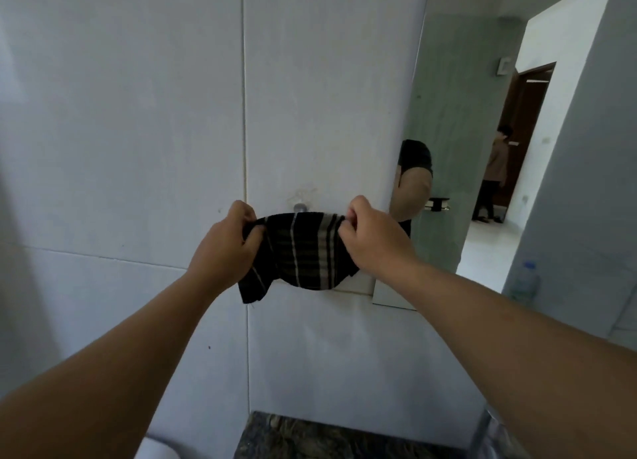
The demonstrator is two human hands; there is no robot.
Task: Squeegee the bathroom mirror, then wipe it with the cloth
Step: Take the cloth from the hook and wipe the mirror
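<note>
A dark cloth point(303, 248) with pale stripes is stretched between both my hands in front of the tiled wall. My left hand point(225, 248) grips its left top corner and my right hand point(374, 238) pinches its right top corner. Just above the cloth's top edge a small metal wall hook point(300, 207) sticks out of the tile. The bathroom mirror point(458, 148) hangs to the right of the cloth, its left edge behind my right hand. No squeegee is in view.
A dark stone counter point(310, 438) lies below, with a tap point(484, 431) at its right. The mirror reflects my arm, a doorway and a person standing far off. A plastic bottle point(525, 279) stands at the right. Something white and rounded point(157, 450) sits lower left.
</note>
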